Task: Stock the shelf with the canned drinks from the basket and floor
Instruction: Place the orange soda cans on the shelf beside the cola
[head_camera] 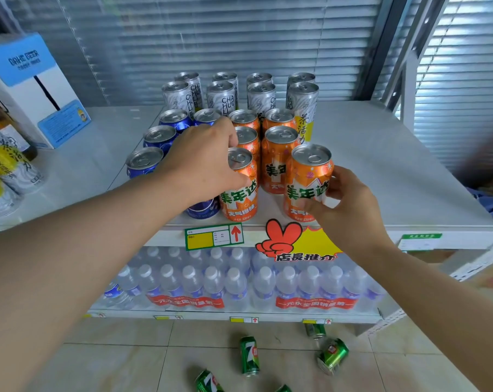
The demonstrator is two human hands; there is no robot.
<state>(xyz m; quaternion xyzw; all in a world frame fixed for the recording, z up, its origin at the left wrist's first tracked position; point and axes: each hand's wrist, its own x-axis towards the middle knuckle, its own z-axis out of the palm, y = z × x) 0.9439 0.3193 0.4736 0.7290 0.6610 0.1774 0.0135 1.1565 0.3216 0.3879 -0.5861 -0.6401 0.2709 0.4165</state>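
Observation:
On the white shelf stand rows of cans: tall silver tea cans at the back, blue cans on the left, orange cans in the middle. My left hand grips the top of the front orange can in the left orange row; that can stands on the shelf's front edge. My right hand holds another orange can by its side at the front of the right orange row. Several green cans lie on the tiled floor below. No basket is in view.
A blue and white carton and yellow-grey cans occupy the shelf's left part. Packs of water bottles fill the lower shelf. Price tags and a red hand sticker hang on the shelf edge. Window blinds are behind.

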